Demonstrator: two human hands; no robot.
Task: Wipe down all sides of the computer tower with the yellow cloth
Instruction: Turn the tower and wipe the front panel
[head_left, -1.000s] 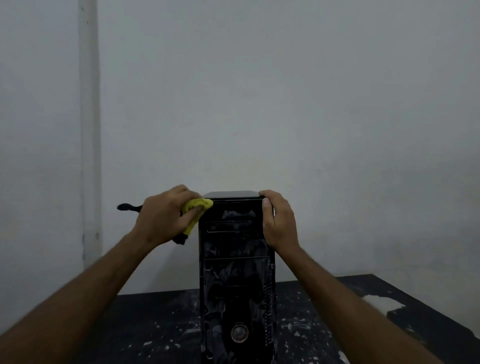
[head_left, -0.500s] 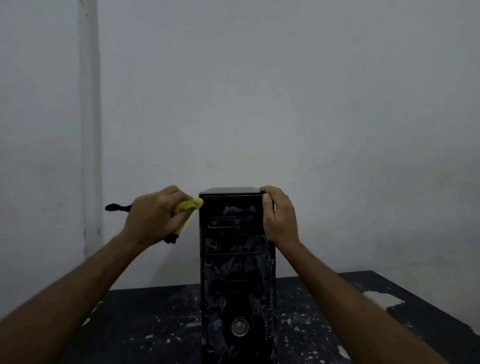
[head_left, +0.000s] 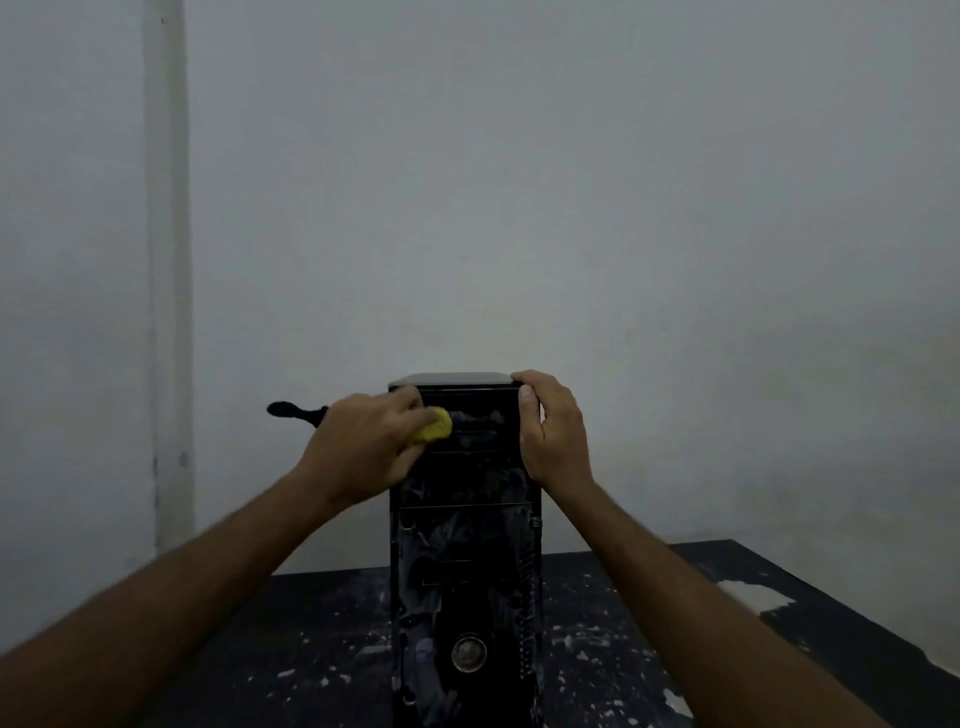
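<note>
Pressing yellow cloth (head_left: 434, 427) on computer tower (head_left: 467, 571) front, left hand (head_left: 363, 447) grip closed; right hand (head_left: 553, 431) clasping top corner.

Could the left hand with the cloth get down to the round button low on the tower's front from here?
Probably yes. The left hand holds the yellow cloth against the tower front's top, and nothing covers the panel down to the round button.

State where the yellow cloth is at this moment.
In the head view, the yellow cloth sits bunched in the left hand, against the upper left of the computer tower front.
</note>
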